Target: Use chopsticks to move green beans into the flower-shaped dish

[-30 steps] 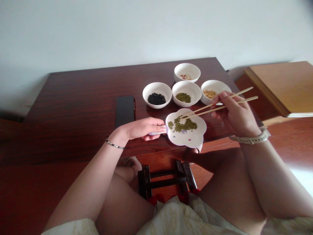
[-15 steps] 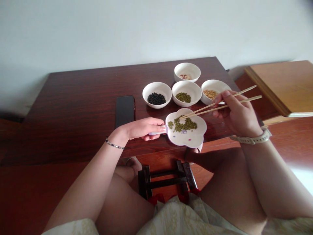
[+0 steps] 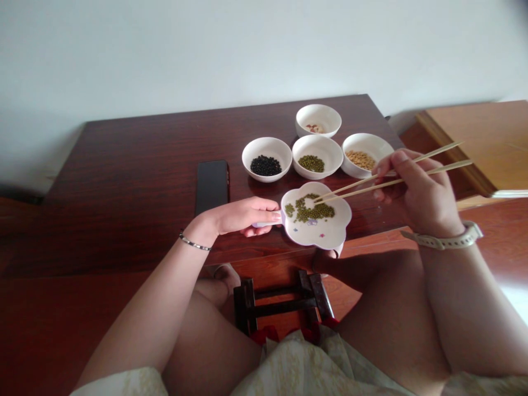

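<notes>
My left hand [image 3: 249, 216] is closed around the handle of a white flower-shaped dish [image 3: 317, 237] at the table's front edge. Green mung beans [image 3: 307, 213] lie spread over the upper part of the dish, with small printed motifs below them. A pair of wooden chopsticks [image 3: 371, 182] is gripped in my right hand [image 3: 421, 187], to the right of the dish. Their tips are slightly apart and reach down among the beans; whether a bean sits between them I cannot tell.
Behind the dish stand white bowls of black beans [image 3: 266, 165], mung beans [image 3: 311, 163], yellow soybeans [image 3: 361, 159] and reddish-and-pale pieces [image 3: 315, 128]. A dark phone [image 3: 212, 187] lies left of them on the brown table [image 3: 136, 181]. A lighter wooden surface [image 3: 487, 137] stands at right.
My right hand has shifted right, drawing the chopstick tips slightly rightward over the beans. A pale gap among the beans near the tips looks wider. My left hand keeps its hold on the dish.
</notes>
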{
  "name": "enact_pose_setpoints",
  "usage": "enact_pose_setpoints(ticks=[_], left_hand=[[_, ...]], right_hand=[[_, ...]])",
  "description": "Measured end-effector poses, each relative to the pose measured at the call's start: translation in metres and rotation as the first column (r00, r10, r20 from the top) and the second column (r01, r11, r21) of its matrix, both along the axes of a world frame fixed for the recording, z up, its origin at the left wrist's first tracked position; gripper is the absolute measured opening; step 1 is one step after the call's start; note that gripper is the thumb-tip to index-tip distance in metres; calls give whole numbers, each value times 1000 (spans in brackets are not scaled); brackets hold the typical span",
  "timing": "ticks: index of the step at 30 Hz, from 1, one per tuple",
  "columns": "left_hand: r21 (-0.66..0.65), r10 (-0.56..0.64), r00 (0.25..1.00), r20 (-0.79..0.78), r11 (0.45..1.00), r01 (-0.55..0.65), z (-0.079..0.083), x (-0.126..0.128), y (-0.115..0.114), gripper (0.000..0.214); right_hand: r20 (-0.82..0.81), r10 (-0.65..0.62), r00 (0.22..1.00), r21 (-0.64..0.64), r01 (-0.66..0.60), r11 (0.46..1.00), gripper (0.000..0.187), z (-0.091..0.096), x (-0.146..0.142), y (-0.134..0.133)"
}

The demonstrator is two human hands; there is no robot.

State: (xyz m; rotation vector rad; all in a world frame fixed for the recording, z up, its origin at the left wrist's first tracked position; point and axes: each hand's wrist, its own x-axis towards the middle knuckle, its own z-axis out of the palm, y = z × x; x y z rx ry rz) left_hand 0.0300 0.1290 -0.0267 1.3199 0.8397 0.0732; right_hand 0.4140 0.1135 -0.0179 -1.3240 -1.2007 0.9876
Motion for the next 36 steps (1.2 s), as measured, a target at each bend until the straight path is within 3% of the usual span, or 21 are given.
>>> enact_pose_setpoints(ticks=[18,36], left_hand=[[9,-5,1000,7,1000,5,1,1,0,39],[7,6,1000,-2,1000,-6,-1,0,-1,37]], right_hand=[[104,39,994,27,-42,999,53,17,-8,-17],[75,44,996,4,-44,999,51,14,-10,-16]])
